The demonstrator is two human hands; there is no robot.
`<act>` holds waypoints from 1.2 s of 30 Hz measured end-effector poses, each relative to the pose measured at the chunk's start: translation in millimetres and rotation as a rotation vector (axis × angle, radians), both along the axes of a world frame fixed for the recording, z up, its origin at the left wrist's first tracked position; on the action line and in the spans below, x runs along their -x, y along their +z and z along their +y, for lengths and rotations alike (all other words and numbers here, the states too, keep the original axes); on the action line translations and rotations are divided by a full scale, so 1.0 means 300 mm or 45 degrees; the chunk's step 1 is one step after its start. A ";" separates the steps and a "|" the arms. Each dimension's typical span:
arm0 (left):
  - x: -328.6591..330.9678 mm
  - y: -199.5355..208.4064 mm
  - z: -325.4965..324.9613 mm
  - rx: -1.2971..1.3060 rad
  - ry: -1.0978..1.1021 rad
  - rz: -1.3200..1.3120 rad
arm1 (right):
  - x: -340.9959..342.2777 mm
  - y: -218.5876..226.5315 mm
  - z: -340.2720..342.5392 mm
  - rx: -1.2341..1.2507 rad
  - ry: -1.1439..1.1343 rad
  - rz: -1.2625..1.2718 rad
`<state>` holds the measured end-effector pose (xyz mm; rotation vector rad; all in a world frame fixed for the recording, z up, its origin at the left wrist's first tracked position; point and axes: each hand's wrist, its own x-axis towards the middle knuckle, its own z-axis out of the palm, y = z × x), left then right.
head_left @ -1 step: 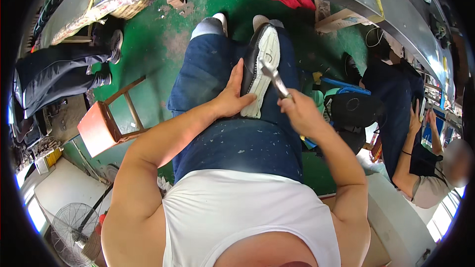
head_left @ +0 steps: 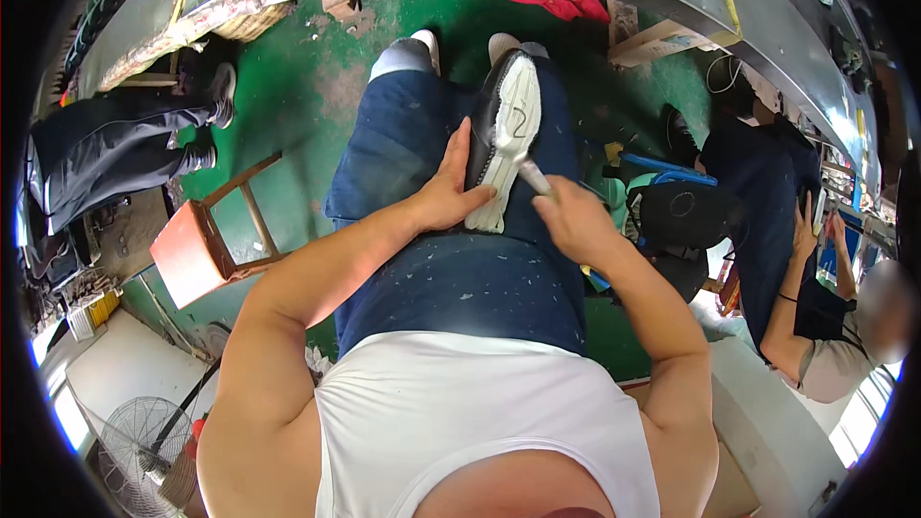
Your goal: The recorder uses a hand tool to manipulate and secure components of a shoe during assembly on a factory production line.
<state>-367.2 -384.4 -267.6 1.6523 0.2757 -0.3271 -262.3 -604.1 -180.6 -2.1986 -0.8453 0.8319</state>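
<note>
Right hand (head_left: 576, 221) clamped round a metal tool (head_left: 537, 177), whose head is held at the white sole's (head_left: 518, 115) edge; contact cannot be told. By the left hand (head_left: 446, 197), thumb on sole, the dark shoe (head_left: 483, 139) is gripped, sole up, across blue trousers (head_left: 384, 149). Leftward, an orange stool (head_left: 189, 251) is seen on green floor (head_left: 293, 125).

Left hand (head_left: 439, 200) is resting, fingers (head_left: 460, 151) straight, thumb (head_left: 482, 196) apart; right hand (head_left: 578, 221) is clenching; elbows (head_left: 683, 359) are bending outward.
</note>
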 end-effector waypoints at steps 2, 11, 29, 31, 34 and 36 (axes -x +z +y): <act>-0.002 -0.003 0.025 0.119 -0.022 0.115 | -0.032 -0.014 0.024 0.146 0.130 0.026; -0.013 0.010 0.027 0.142 -0.020 0.068 | -0.300 -0.024 0.156 0.242 -0.004 0.295; -0.331 0.392 0.222 1.464 0.363 -0.184 | -0.071 -0.198 -0.091 -0.275 -0.535 0.492; -0.390 0.461 0.284 1.340 0.459 -0.160 | -0.082 -0.119 -0.071 -0.014 -0.253 0.110; -0.385 0.433 0.283 1.392 0.510 -0.193 | -0.062 -0.034 -0.052 0.158 -0.124 -0.035; -0.393 0.318 0.293 1.415 0.519 -0.176 | -0.041 -0.007 -0.043 0.250 0.015 -0.139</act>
